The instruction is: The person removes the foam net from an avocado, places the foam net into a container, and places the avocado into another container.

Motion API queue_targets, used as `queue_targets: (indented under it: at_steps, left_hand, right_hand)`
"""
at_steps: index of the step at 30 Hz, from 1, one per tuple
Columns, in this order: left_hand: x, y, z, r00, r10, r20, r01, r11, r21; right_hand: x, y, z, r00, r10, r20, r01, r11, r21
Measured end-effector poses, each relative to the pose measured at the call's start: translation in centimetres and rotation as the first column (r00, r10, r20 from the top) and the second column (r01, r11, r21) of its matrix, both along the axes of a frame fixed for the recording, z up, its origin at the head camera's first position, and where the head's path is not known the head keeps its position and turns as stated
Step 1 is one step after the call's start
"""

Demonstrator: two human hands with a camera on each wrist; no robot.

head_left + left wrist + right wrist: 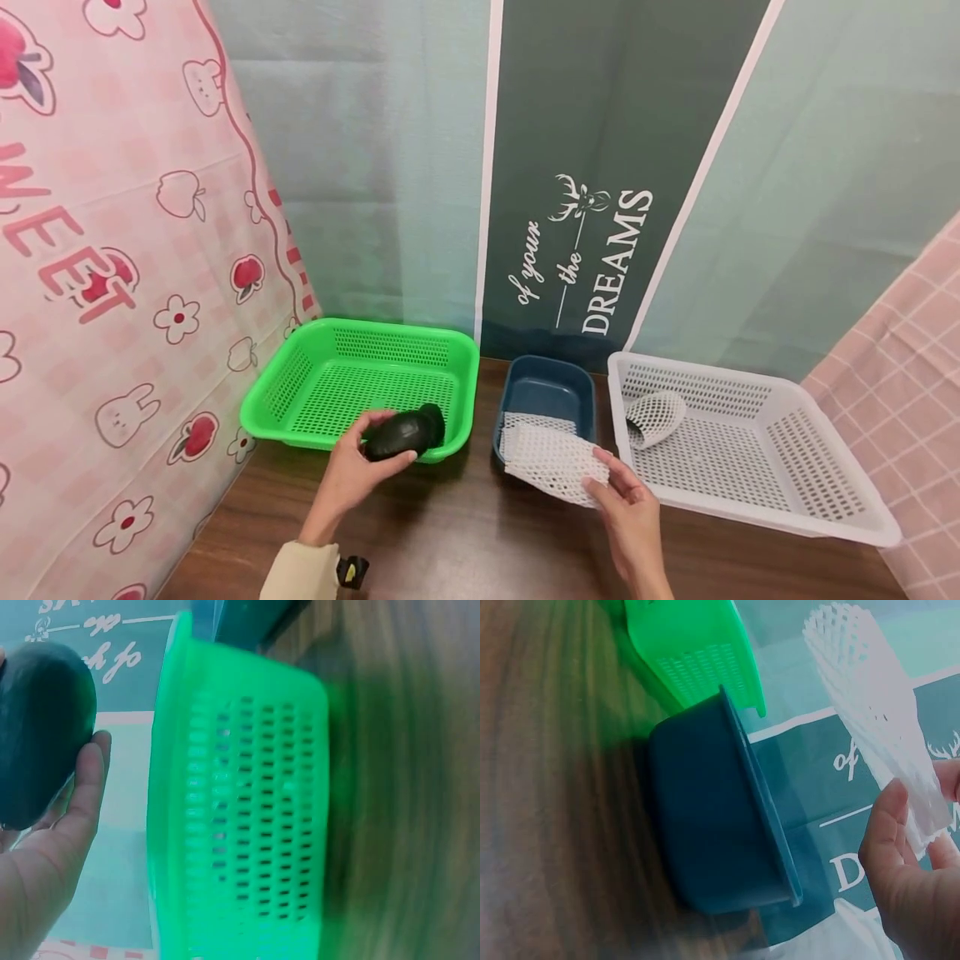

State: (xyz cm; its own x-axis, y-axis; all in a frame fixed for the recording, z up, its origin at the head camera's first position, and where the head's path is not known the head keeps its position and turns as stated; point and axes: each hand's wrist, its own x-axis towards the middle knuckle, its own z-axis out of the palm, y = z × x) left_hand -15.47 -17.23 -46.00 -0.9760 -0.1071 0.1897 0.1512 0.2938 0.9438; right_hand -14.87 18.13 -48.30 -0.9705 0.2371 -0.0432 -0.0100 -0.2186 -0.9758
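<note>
My left hand (358, 473) grips a dark green, oval avocado (399, 435) over the near rim of the green basket (300, 433). Behind it, a second dark item (433, 423), mostly hidden, shows in that basket. The left wrist view has the held avocado (46, 735) at its left edge, thumb and fingers around it. My right hand (630, 508) pinches the right end of a white foam net sleeve (558, 462), which looks flattened, in front of the small blue bin (551, 367). More white netting (536, 421) lies in this bin.
At the right stands a white basket (750, 500) holding a netted dark item (656, 418). All containers rest on a brown wooden table (465, 533). Printed cloths hang behind and at both sides, the pink one (150, 333) close to the green basket.
</note>
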Motion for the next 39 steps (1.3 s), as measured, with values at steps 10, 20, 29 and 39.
queue_targets:
  at_steps: [10, 20, 29, 39]
  left_hand:
    - [-1.8, -3.9, 1.1, 0.993, 0.092, 0.068, -0.085, 0.993, -0.087]
    - [-3.9, -6.8, 1.4, 0.991, 0.122, 0.053, -0.110, 0.975, -0.193]
    - [-7.8, -7.4, 1.2, 0.995, 0.092, 0.048, -0.075, 0.956, -0.284]
    - [-8.0, -9.5, -0.1, 0.984, 0.047, 0.170, 0.004, 0.958, -0.286]
  right_hand:
    - [-2.9, -1.1, -0.1, 0.999, -0.008, 0.031, 0.008, 1.000, 0.003]
    - [-4.6, -1.1, 0.2, 0.999, 0.018, 0.051, -0.024, 0.991, 0.128]
    - [-5.8, 0.4, 0.4, 0.996, -0.060, 0.070, 0.047, 0.984, 0.173]
    - [-7.4, -0.4, 0.0, 0.991, 0.022, 0.130, -0.056, 0.964, 0.259]
